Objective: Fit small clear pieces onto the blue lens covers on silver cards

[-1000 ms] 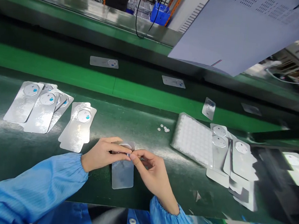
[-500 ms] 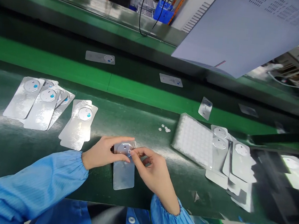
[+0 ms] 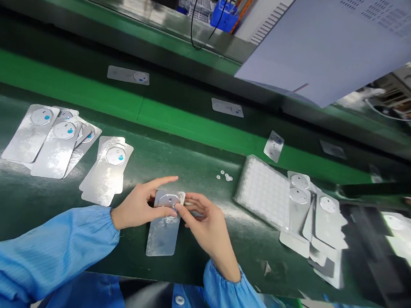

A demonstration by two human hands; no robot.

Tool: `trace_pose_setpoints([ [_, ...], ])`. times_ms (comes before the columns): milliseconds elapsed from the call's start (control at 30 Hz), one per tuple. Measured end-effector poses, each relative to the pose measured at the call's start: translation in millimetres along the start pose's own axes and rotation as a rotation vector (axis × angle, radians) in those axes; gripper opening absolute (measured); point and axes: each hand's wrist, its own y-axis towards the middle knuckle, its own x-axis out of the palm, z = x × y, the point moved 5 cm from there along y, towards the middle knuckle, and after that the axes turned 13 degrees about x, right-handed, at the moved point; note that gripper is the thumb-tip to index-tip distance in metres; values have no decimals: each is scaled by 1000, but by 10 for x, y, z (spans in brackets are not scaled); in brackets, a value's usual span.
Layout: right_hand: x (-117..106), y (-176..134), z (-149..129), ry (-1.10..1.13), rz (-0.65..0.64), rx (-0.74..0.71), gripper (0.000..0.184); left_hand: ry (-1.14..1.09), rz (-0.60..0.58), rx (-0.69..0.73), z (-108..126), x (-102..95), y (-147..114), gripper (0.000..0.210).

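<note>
The left hand (image 3: pixel 136 209) pinches the top end of a silver card (image 3: pixel 164 222), thumb beside its round blister. The right hand (image 3: pixel 204 223) presses a fingertip against that blister's edge, just right of the grip.

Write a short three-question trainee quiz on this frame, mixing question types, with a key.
1. True or false: both hands touch the silver card.
2. Which lies nearest the white grid tray? A) black cable B) small white discs C) blue bin
3. Fill in: the card stacks lie on the person's ____ side.

Key:
1. True: the left hand grips the card's top end and the right hand fingers touch its edge.
2. B
3. left
</note>
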Motion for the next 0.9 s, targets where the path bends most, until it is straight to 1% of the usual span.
trace_pose_setpoints([
  [67, 34, 10, 23, 90, -58, 20, 38, -51, 34, -15, -19, -4, 16, 79],
  [100, 39, 9, 26, 120, -51, 9, 39, -67, 48, -27, -32, -6, 28, 72],
  [167, 42, 0, 31, 156, -9, -40, 38, -61, 69, -53, -52, -6, 52, 47],
  [200, 55, -6, 42, 170, -8, -62, 38, -40, 79, -61, -52, -3, 60, 35],
  [233, 77, -9, 63, 183, -23, -72, 38, -11, 92, -65, -45, 0, 64, 29],
  [300, 134, -2, 134, 211, -76, -61, 39, 26, 138, -67, -20, 8, 61, 24],
  [367, 192, 31, 220, 237, -129, -31, 41, 8, 188, -71, -5, 14, 59, 20],
  [433, 241, 86, 280, 259, -175, -18, 43, -36, 220, -80, -7, -4, 76, 21],
  [533, 286, 153, 290, 308, -236, -31, 47, -69, 293, -80, -1, -109, 124, 24],
  [633, 306, 167, 249, 359, -255, -34, 53, -79, 387, -79, 14, -211, 162, 29],
  [667, 313, 166, 233, 368, -247, -32, 53, -88, 391, -82, 15, -217, 172, 32],
  [733, 328, 169, 201, 377, -211, -29, 50, -99, 353, -90, 12, -191, 183, 36],
  [900, 298, 201, 142, 383, -46, -42, 41, -114, 163, -95, 2, -88, 160, 38],
])
